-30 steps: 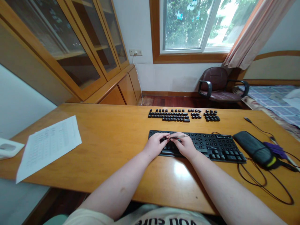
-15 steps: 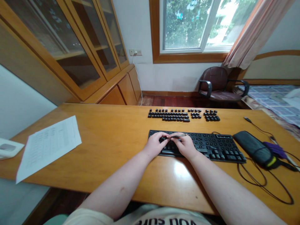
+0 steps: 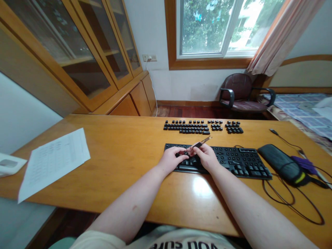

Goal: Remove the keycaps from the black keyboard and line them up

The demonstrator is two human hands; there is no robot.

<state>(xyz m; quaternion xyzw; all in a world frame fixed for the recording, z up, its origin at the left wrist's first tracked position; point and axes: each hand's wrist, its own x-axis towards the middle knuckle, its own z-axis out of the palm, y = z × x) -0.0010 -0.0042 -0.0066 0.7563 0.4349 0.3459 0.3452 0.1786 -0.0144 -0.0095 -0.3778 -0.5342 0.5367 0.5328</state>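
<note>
A black keyboard lies on the desk beneath both hands, with many of its keycaps off and keys still on its right and front parts. My right hand is closed on a slim tool with a dark grip and a thin metal end that points up and away to the right. Over the keyboard's left part, my left hand has its thumb and fingers curled together by the tool's lower end. Whatever lies between those fingertips is hidden. Loose black keycaps stand in rows behind the keyboard.
To the right lie a dark zipped case, a purple item, a USB cable and a looped black cord. Papers rest on the desk at left, beside a white device. A chair stands beyond.
My right hand has turned and lifted slightly, swinging the tool from nearly level to slanting upward. My left hand stays almost in place at the keyboard.
</note>
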